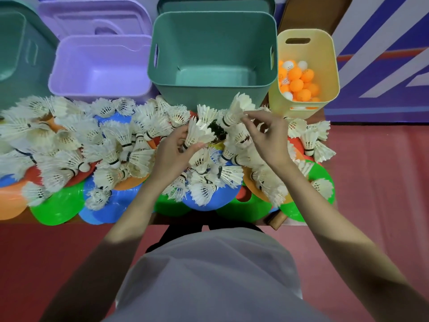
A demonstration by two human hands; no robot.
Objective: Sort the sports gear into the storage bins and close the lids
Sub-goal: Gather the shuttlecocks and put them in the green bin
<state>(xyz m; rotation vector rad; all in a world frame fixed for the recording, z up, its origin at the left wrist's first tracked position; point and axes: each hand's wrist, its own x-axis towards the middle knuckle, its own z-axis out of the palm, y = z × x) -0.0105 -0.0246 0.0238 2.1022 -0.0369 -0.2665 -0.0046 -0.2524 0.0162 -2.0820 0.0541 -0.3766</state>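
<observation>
A heap of white feather shuttlecocks covers the table, lying on flat coloured disc cones. My left hand grips one shuttlecock near the middle of the heap. My right hand pinches another shuttlecock by its cork end, feathers pointing up toward the big green bin, which stands open and empty just behind. A purple bin is open and empty at the left. A small yellow bin at the right holds orange and white table-tennis balls.
A purple lid and a green lid lean behind their bins. Another green bin stands at the far left. The table's front edge runs near my waist, over red floor. A brown chair back rises behind the yellow bin.
</observation>
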